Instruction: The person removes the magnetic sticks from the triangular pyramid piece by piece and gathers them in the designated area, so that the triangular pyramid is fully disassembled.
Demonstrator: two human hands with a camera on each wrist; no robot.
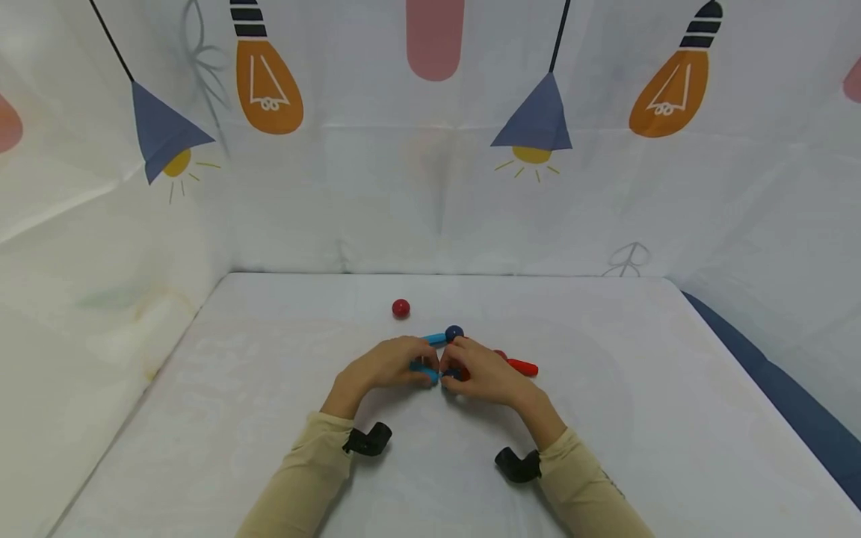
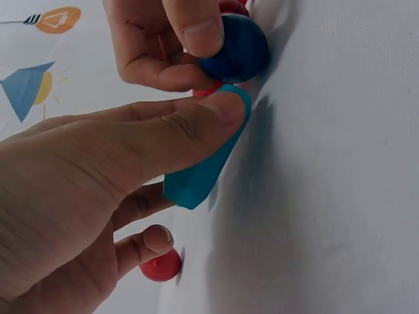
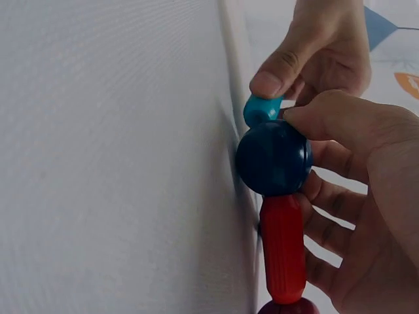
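My left hand [image 1: 393, 362] pinches a light blue rod [image 2: 196, 183] between thumb and fingers, just over the white table. Close beside it, my right hand [image 1: 491, 377] grips a dark blue ball [image 3: 272, 160]. The near end of the rod points at this ball; whether they touch I cannot tell. A red rod [image 3: 283, 248] joins the ball on its other side, leading to a dark red ball [image 3: 289, 307]. Behind the hands in the head view, a second light blue rod [image 1: 434, 339] meets another dark blue ball [image 1: 454, 332]. My fingers partly hide these pieces.
A lone red ball [image 1: 400, 308] sits farther back on the white table [image 1: 269, 463]. Right of my right hand lies a red rod [image 1: 522, 367] by a red ball [image 1: 500, 354]. A white printed curtain [image 1: 377, 194] hangs behind the table.
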